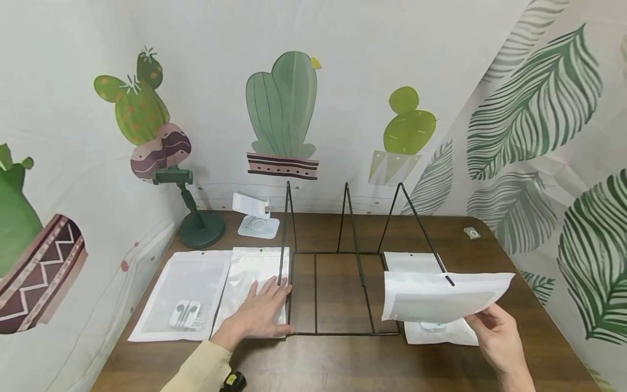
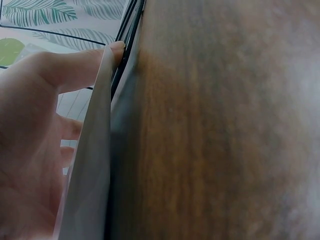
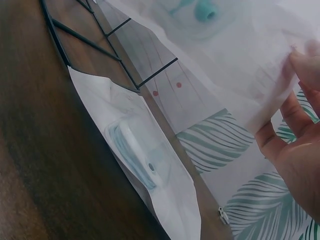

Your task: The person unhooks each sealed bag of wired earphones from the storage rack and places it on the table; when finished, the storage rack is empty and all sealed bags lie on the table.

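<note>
My right hand [image 1: 499,337] pinches the edge of a white zip pouch [image 1: 441,299], which is lifted and tilted by the right wire arm of a black wire rack [image 1: 315,294]. That arm's tip overlaps the pouch's upper edge; whether it passes through a hole I cannot tell. Through the pouch, teal shapes [image 3: 205,11] show in the right wrist view. Beneath it, another white pouch [image 3: 142,150] lies on the table with a pale bundle inside. My left hand [image 1: 262,310] rests flat, fingers extended, on a silvery white pouch [image 1: 245,267], its thumb [image 2: 85,67] touching the rack's base wire.
A frosted pouch [image 1: 196,277] with earphones inside lies at the left. Behind stand a dark green phone stand [image 1: 201,228] and a white stand [image 1: 258,226]. A small silver clip-on device [image 1: 472,233] is at the back right. Three bent wire arms rise from the rack.
</note>
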`<state>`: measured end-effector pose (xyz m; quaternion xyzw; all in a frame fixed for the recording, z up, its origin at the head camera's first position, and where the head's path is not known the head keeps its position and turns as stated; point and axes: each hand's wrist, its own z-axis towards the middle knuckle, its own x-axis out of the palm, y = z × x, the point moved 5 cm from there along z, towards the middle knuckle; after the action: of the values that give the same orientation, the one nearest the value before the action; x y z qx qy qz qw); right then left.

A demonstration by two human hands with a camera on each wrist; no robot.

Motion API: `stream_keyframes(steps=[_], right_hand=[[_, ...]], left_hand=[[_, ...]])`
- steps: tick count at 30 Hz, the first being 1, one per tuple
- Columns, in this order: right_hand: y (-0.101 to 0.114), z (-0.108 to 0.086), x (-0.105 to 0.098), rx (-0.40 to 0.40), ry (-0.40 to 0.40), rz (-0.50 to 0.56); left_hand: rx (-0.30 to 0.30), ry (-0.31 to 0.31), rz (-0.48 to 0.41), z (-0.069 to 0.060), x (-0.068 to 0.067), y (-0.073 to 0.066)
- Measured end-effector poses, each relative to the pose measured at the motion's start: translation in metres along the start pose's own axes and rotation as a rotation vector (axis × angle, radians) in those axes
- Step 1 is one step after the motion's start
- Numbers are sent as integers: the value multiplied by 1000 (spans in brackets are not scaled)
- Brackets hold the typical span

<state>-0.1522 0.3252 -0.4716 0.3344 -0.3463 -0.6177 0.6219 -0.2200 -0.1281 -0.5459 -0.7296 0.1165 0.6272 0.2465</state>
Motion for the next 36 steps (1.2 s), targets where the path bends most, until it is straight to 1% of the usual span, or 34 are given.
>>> stream_keyframes(steps=[3, 7, 10, 13, 17, 23, 29, 36], right_hand=[[0, -2, -2, 2, -4, -24], [1, -4, -2, -5, -17, -31], [1, -6, -3, 16, -34, -58], [1, -7, -4, 36, -34, -88], [3, -7, -4, 21, -12, -49], [3, -9, -4, 18, -9, -24], [4, -11, -5, 49, -27, -21], [6, -14, -6, 105, -47, -66]], left_hand=[[1, 0, -2, -1, 0, 0], [4, -5, -3, -1, 2, 0], [9, -14, -1, -2, 1, -1], [10, -19, 2, -2, 1, -2], [8, -17, 2, -2, 1, -1], [5, -8, -9, -2, 2, -1], [0, -3, -20, -2, 2, 0], [0, -2, -7, -1, 1, 0]])
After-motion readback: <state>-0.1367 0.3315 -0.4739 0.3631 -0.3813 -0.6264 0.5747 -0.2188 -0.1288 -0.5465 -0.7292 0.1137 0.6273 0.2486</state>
